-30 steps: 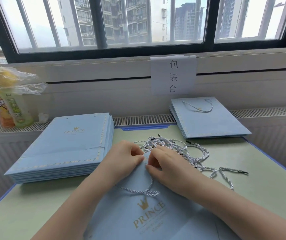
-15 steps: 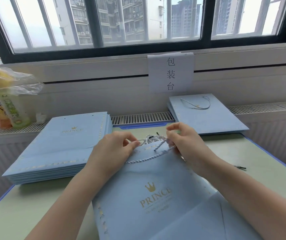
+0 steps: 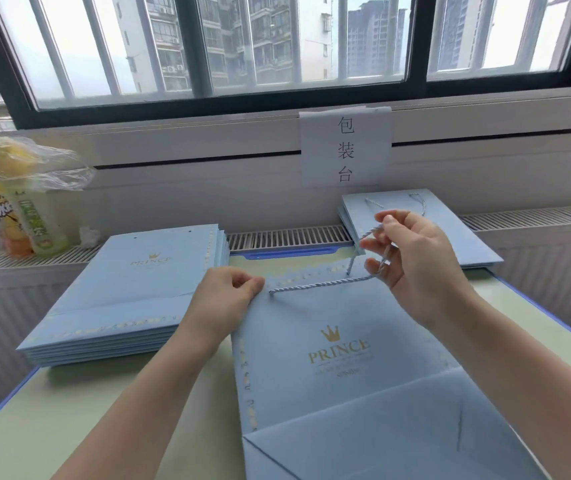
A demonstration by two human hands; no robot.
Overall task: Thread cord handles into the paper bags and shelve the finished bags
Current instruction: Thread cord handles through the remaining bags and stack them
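A light blue paper bag (image 3: 339,368) marked PRINCE is tilted up in front of me over the table. My left hand (image 3: 228,296) pinches its top left edge. A white-and-blue twisted cord (image 3: 318,284) runs across the bag's top from a hole near my left hand. My right hand (image 3: 412,261) holds the cord's other part above the top right corner, fingers curled round it. The cord goes down into a hole there. The loose cords on the table are hidden behind the bag.
A stack of flat blue bags (image 3: 128,292) lies at the left. A smaller pile of bags with cord handles (image 3: 450,230) lies at the back right on the radiator ledge. Drink bottles under a plastic wrap (image 3: 17,202) stand far left. A paper sign (image 3: 345,147) hangs below the window.
The bag has been lifted and tilted toward me, covering the loose cords. My right hand rose and moved right, pulling the cord taut across the bag's top. My left hand stayed on the top edge.
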